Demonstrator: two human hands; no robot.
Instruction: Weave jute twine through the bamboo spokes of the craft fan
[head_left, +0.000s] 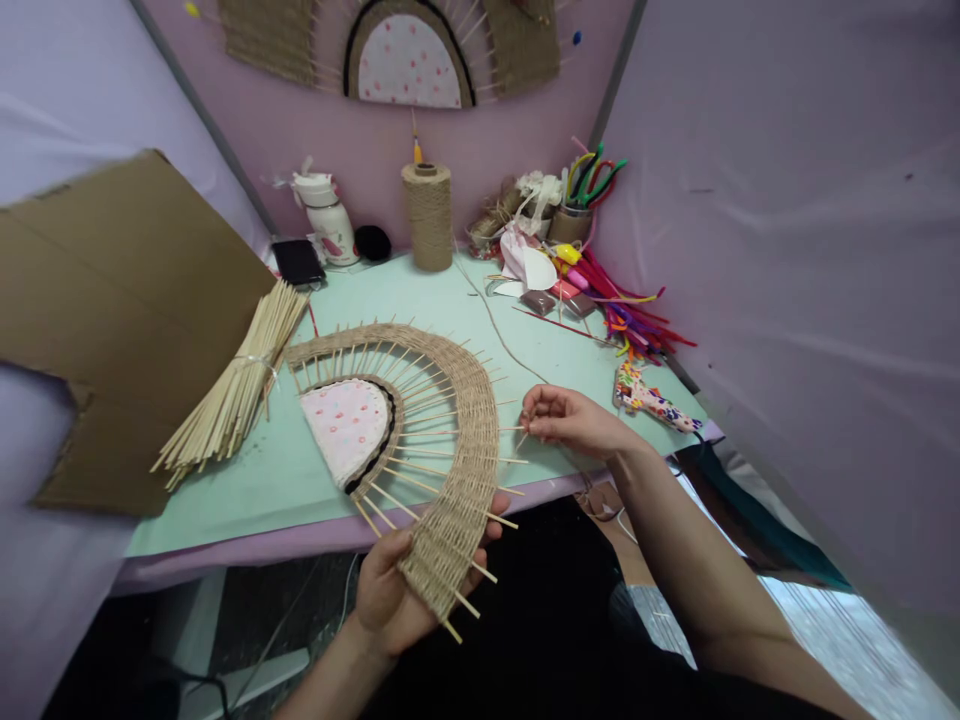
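Note:
A half-round woven fan (474,410) of brown twine over thin wooden sticks lies partly on the table and juts past its front edge. At its centre is a white half-circle of cloth (349,425) with pink spots and a black braided border. My left hand (397,590) is closed around the fan's near end, thumb on top and fingers underneath. Just right of the stick tips, my right hand (566,420) is closed in a pinch on the twine (504,335), whose strand runs across the table from the spool (427,218). Part of the strand is hidden by the hand.
A tied bundle of sticks (240,380) and a cardboard sheet (142,320) are at left. At the back stands a white bottle (328,220). Pipe cleaners (630,310) and a patterned glue gun (652,398) lie at right. A similar fan (409,60) hangs on the wall.

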